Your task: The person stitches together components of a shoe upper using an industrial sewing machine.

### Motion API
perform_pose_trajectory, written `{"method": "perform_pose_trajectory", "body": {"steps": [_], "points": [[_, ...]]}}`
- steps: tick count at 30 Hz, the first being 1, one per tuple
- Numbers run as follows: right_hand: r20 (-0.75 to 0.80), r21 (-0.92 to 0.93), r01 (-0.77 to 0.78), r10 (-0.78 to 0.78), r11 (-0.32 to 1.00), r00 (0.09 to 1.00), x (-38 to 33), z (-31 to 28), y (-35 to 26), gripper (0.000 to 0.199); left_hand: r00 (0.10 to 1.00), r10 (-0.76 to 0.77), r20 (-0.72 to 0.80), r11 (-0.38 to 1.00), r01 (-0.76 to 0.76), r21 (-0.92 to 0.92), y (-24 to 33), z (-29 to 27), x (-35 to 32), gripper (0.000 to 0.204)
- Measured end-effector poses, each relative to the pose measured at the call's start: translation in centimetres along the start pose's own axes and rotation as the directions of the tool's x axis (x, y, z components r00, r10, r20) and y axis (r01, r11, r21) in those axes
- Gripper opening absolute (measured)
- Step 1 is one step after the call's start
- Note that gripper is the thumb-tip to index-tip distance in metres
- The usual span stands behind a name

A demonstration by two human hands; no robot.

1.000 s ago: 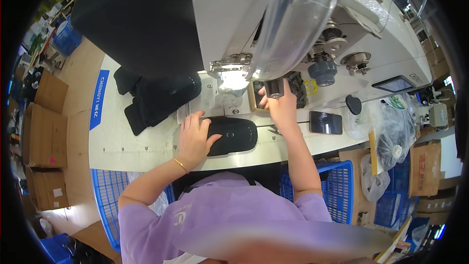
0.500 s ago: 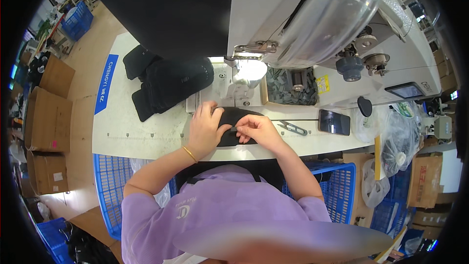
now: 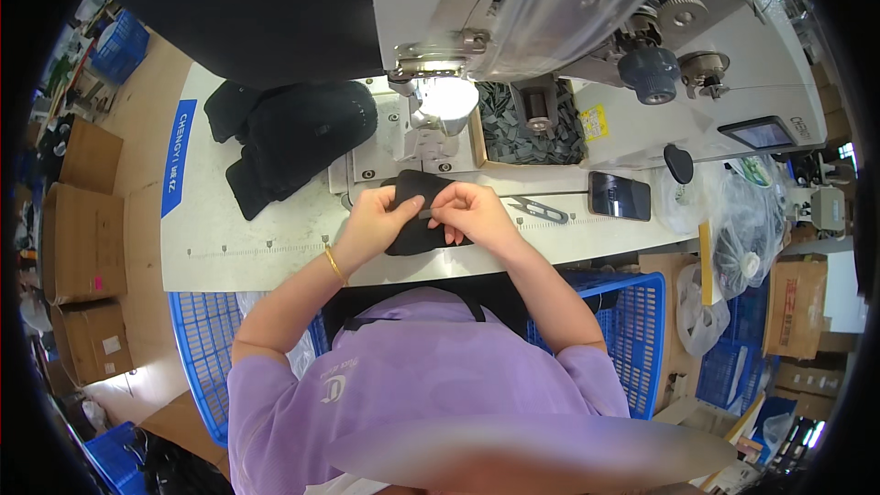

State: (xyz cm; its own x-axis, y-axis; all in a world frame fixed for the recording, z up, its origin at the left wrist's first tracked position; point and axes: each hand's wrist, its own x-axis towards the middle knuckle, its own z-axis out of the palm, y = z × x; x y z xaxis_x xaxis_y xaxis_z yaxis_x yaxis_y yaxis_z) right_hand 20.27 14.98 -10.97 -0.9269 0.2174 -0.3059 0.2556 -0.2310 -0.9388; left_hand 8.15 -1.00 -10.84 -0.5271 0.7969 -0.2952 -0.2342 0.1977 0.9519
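Observation:
A black fabric piece [image 3: 414, 240] lies at the front of the sewing machine table, before the lit needle area. My left hand [image 3: 371, 223] grips its left side, with the thumb on top. My right hand [image 3: 478, 218] is closed in a pinch on a small grey tag [image 3: 424, 214], held against the cloth near my left thumb. Behind my hands stands the sewing machine [image 3: 770, 46], its lamp glaring over the metal plate. A pile of black fabric pieces [image 3: 307, 133] rests to the left of the plate.
An open box of small grey tags [image 3: 500, 119] sits right of the needle. Thread snips [image 3: 539, 211] and a phone [image 3: 620, 196] lie farther right on the table. Blue baskets [image 3: 632, 339] stand below the front edge. Cardboard boxes [image 3: 84, 243] are on the floor at left.
My left hand has slid lower along the cloth, its fingers now going round the edge. The cloth is bunched up more between my hands. The whole view has shifted slightly.

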Motion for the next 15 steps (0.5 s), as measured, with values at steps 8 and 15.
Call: {"method": "perform_pose_trajectory", "body": {"steps": [8,15], "points": [[-0.456,-0.697,0.35,-0.763,0.626,0.458,-2.9,1.7,-2.2,0.037,0.969,0.223,-0.111,0.974,-0.227,-0.025,4.3,0.7,-3.7,0.016],[-0.259,0.068,0.271,-0.246,0.96,0.934,-4.2,1.2,-5.2,0.029,0.985,0.173,-0.018,0.973,-0.173,-0.154,7.9,0.1,-3.5,0.018]]}}
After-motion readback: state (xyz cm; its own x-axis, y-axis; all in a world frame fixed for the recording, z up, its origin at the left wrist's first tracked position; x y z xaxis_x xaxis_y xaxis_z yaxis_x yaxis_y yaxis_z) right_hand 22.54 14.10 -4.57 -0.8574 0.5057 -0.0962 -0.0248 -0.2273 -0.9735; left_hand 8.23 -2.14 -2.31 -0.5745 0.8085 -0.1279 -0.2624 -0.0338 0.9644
